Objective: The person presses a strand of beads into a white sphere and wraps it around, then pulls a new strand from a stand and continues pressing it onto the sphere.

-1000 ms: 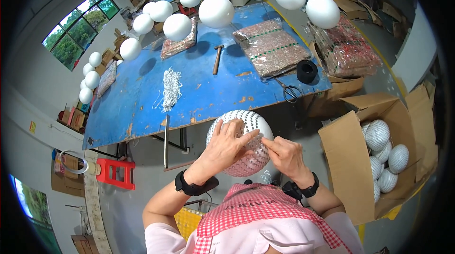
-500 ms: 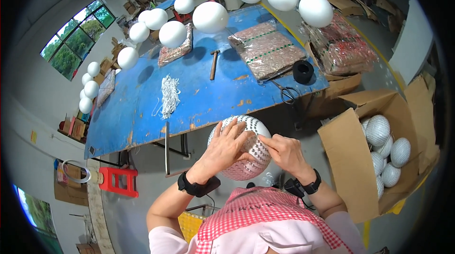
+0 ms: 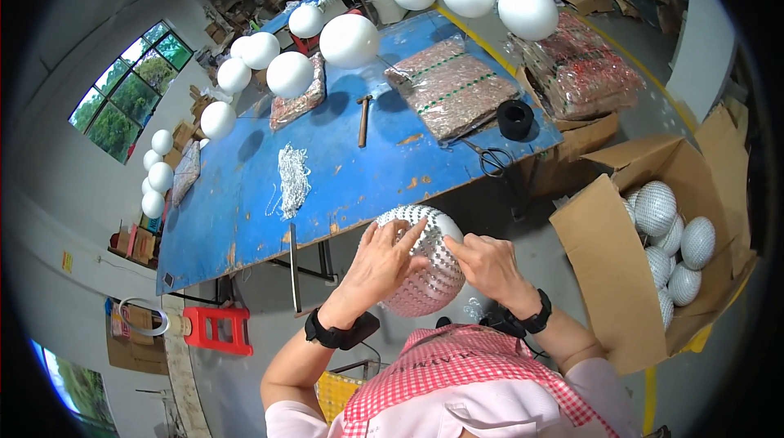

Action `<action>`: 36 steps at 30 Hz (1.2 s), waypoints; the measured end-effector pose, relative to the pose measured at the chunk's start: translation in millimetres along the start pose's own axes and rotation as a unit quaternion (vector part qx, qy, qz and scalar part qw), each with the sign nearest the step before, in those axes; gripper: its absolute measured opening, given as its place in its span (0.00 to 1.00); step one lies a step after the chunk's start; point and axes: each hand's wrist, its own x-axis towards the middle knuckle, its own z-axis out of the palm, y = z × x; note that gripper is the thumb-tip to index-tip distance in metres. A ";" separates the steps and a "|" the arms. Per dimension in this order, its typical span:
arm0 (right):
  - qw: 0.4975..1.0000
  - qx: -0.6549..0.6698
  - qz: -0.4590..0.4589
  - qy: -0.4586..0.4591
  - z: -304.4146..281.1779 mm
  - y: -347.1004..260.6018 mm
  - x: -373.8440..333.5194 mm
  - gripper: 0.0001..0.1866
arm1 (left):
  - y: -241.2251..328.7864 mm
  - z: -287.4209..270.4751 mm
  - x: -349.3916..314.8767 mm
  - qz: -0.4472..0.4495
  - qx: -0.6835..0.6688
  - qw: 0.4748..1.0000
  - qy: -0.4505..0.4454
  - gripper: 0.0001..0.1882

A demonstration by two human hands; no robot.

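A white ball, largely covered in rows of silvery beads, is between my hands in front of my apron, just off the table's near edge. A smooth white patch shows at its upper right. My left hand holds the ball from the left, its fingers spread over the beaded surface and its thumb pointing right. Against the ball's right side, my right hand is closed in a pinch; whatever is between its fingertips is too small to make out. A bundle of silvery bead strands lies on the blue table.
Several plain white balls appear above the table. A hammer, scissors, a black roll and a plastic-wrapped pack lie on it. At right, an open carton contains beaded balls. A red stool stands at left.
The view has shifted slightly. My left fingers have moved on the ball, with the index finger now stretched out. My right hand stays pinched at the ball's right side.
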 end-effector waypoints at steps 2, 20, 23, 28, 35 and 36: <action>1.000 -0.006 0.003 -0.005 -0.7 1.1 -1.6 0.16 | 18.7 -7.5 2.2 -0.009 0.047 0.999 0.007 0.36; 0.997 0.065 0.036 0.007 -1.6 -4.2 -7.6 0.14 | 12.8 3.0 -4.8 -0.016 0.036 0.998 0.056 0.34; 0.996 0.061 0.059 0.006 -2.4 -7.3 -10.0 0.14 | 9.7 6.9 -6.5 -0.030 0.053 0.996 0.071 0.36; 0.996 0.061 0.059 0.013 -6.8 -9.5 -9.8 0.14 | 11.1 2.8 -5.6 -0.023 0.029 0.998 0.056 0.37; 0.996 0.060 0.062 -0.009 -4.6 -7.1 -13.3 0.16 | 22.3 0.4 -6.2 -0.028 0.015 0.999 0.022 0.40; 0.996 0.058 0.068 -0.021 -5.8 -7.7 -14.1 0.16 | 25.0 0.8 -5.7 -0.009 0.017 0.999 0.041 0.41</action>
